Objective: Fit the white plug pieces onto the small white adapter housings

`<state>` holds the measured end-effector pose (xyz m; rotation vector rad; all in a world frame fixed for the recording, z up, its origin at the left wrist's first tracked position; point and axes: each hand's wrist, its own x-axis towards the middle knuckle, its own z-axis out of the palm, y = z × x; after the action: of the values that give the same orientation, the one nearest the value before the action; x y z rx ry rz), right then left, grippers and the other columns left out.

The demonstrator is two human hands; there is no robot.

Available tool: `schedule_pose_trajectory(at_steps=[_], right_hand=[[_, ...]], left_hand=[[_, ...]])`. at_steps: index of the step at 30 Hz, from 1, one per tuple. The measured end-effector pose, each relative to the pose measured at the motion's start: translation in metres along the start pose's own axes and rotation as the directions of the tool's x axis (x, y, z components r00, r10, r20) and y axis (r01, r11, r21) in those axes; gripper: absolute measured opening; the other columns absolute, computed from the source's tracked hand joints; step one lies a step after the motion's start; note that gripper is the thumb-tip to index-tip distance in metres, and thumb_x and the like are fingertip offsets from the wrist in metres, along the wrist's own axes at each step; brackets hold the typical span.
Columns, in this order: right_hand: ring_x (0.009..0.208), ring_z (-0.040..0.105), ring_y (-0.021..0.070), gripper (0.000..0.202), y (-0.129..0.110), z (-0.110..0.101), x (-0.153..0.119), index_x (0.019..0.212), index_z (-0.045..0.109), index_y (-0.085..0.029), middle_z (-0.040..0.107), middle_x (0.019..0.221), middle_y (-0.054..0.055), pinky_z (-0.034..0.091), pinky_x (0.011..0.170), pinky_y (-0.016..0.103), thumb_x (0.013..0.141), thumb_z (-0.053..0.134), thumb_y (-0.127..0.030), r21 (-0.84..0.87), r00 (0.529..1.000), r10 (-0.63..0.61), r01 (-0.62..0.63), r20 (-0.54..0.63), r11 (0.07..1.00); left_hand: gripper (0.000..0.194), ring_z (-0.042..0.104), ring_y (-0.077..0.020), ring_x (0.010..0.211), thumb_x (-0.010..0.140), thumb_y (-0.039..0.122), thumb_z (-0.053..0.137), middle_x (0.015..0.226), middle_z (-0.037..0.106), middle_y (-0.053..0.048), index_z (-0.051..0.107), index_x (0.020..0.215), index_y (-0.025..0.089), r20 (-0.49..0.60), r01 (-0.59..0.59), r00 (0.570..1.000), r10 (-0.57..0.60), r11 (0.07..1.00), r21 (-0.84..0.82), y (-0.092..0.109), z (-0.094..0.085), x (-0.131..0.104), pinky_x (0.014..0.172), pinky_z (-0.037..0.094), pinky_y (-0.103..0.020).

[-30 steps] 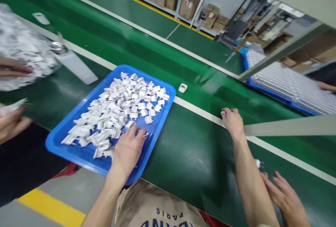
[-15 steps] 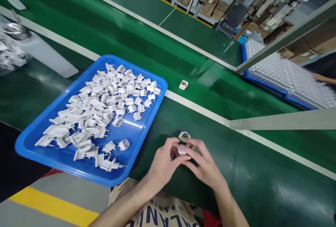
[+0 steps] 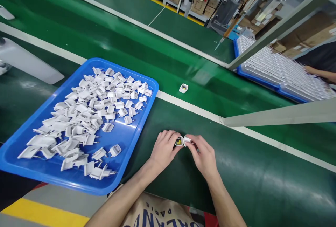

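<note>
My left hand (image 3: 165, 148) is closed around a white charger housing (image 3: 179, 141), whose open end shows yellow and dark parts inside. Between the thumb and fingers of my right hand (image 3: 203, 151) is a white plug cap (image 3: 187, 139), close against the housing's right side; whether the two touch I cannot tell. Left of my hands, a blue tray (image 3: 136, 134) bears a heap of white plug caps (image 3: 86, 104) with metal pins. Beyond my hands, another white charger housing (image 3: 183, 88) lies by itself on the green belt.
A pale line (image 3: 189, 107) separates the green work surface (image 3: 252, 171) from the belt (image 3: 126, 50). A grey metal post (image 3: 283, 115) juts in from the right. Farther back, a blue-edged tray (image 3: 275, 86) carries rows of white parts, near another person's arm (image 3: 319, 74). A white lamp-like arm (image 3: 31, 60) reaches in at left.
Both hands were on one white piece, with the housing lying just beyond them. Now my left hand grips that housing, and my right hand holds the plug cap alongside. The view has shifted slightly right.
</note>
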<state>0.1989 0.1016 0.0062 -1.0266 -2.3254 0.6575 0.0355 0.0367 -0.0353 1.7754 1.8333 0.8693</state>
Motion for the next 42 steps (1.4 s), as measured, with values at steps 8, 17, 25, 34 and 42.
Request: schedule_pose_trajectory(at_steps=[8,17,25,34,42], right_hand=[[0.092,0.070,0.0225,0.018,-0.017,0.009,-0.009,0.113,0.065,-0.022,0.070,0.101,0.008,0.059,0.082,0.035,0.107,0.050,-0.029,-0.135,0.998,0.030,-0.023,0.054,0.991],[0.078,0.068,0.0208,0.020,-0.028,0.001,-0.007,0.110,0.066,-0.023,0.068,0.090,0.006,0.057,0.071,0.033,0.108,0.046,-0.026,-0.239,0.985,0.022,0.020,0.170,0.971],[0.088,0.066,0.0218,0.015,-0.019,0.002,-0.005,0.113,0.065,-0.023,0.069,0.098,0.007,0.057,0.080,0.037,0.104,0.053,-0.018,-0.126,0.987,-0.067,0.086,0.145,0.988],[0.087,0.063,0.0224,0.022,-0.016,-0.001,0.006,0.111,0.067,-0.023,0.069,0.102,0.008,0.052,0.078,0.038,0.106,0.046,-0.019,-0.197,0.963,-0.078,0.132,0.257,0.972],[0.079,0.059,0.0218,0.028,-0.007,0.009,-0.003,0.108,0.066,-0.020,0.070,0.094,0.008,0.047,0.072,0.037,0.105,0.040,-0.013,-0.333,0.955,-0.170,0.246,0.242,0.910]], left_hand=[[0.017,0.054,-0.0247,0.088,0.091,0.025,0.071,0.094,0.061,-0.005,0.061,0.102,0.019,-0.005,-0.037,0.999,0.037,0.995,0.097,0.001,0.005,-0.005,0.078,0.040,-0.038],[0.018,0.053,-0.0236,0.083,0.093,0.027,0.070,0.086,0.060,-0.003,0.055,0.086,0.020,-0.044,-0.067,0.997,0.070,0.996,0.055,-0.007,0.010,-0.005,0.076,0.037,-0.037],[0.020,0.052,-0.0236,0.081,0.094,0.031,0.070,0.084,0.060,-0.003,0.056,0.084,0.020,-0.070,-0.081,0.994,0.085,0.996,0.047,-0.008,0.010,-0.004,0.074,0.035,-0.038],[0.026,0.052,-0.0231,0.080,0.100,0.039,0.062,0.083,0.058,-0.004,0.057,0.084,0.019,-0.034,-0.073,0.997,0.074,0.997,0.034,-0.009,0.011,-0.003,0.074,0.034,-0.038],[0.024,0.052,-0.0236,0.081,0.099,0.037,0.063,0.083,0.059,-0.004,0.056,0.084,0.019,-0.016,-0.086,0.996,0.087,0.994,0.072,-0.009,0.010,-0.002,0.074,0.034,-0.039]])
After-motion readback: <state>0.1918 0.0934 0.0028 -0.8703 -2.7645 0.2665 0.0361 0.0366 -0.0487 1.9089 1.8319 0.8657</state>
